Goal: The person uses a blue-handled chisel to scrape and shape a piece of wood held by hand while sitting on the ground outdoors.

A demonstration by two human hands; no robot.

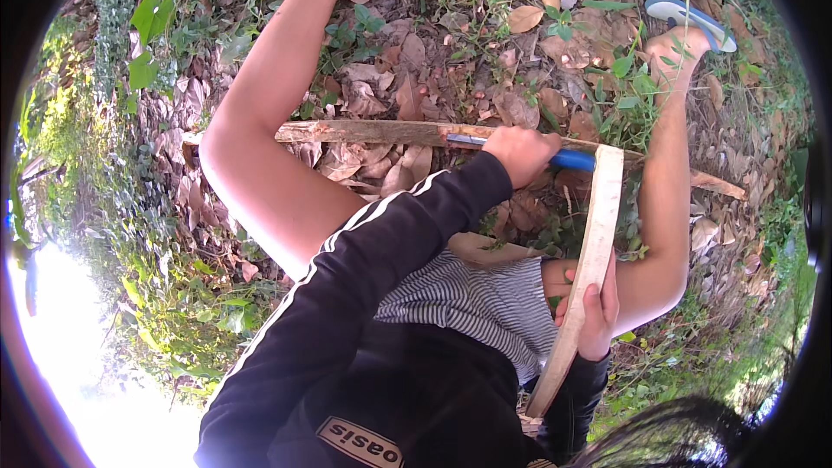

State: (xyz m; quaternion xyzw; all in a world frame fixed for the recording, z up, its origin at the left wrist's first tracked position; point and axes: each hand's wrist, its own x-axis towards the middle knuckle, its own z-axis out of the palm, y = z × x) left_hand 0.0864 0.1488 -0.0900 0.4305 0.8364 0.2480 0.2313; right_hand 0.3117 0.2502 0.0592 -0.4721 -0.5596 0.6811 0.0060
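My left hand [523,156] is closed around a blue-handled tool [574,159]. The tool's thin, straight far end points left along a long, rough wooden strip [364,132] lying across the ground between my legs. What kind of tool it is, I cannot make out. My right hand [598,308] grips a pale, flat wooden slat [579,316] at about its middle. This slat slants from near my body up and away, its far end overlapping the right end of the blue handle. Part of the rough strip is hidden behind my left knee.
My bent bare legs [277,199] spread to both sides, and a blue-and-white sandal [691,22] is on the right foot. Dry brown leaves [364,91] and green plants [152,22] cover the ground. Bright light washes out the lower left.
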